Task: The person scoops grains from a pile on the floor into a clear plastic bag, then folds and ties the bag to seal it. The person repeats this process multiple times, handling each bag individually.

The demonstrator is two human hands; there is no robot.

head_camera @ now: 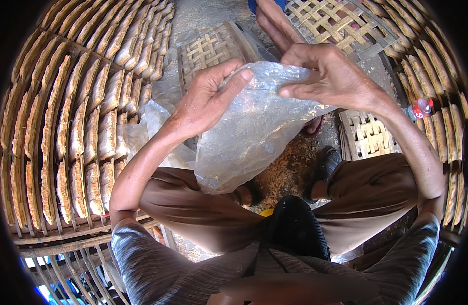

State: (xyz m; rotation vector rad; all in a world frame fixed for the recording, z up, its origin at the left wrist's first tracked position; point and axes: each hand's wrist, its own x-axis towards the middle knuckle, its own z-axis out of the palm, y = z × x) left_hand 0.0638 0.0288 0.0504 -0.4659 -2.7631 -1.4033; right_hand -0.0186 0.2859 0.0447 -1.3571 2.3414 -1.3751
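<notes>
A cloudy, see-through plastic sheet or bag [241, 145] hangs between my hands, over the gap between my knees. Crumbs cling to it, mostly toward its right side. My left hand [215, 95] pinches its upper left edge, thumb on top. At the upper right, my right hand [325, 76] has its thumb and fingers on either side of the plastic's edge. More crumpled plastic [157, 133] lies beyond my left forearm. Behind the held plastic, a woven bamboo panel [209, 47] in a wooden frame is partly covered.
Slatted racks of thin, crusted pale slabs [77, 114] rise on the left, with similar slabs [444, 68] at right. Woven bamboo panels [333, 23] [367, 133] lie ahead and right. A bottle [419, 109] is by the right rack. Another person's limbs [274, 23] show ahead. Crumbs [291, 171] litter the floor.
</notes>
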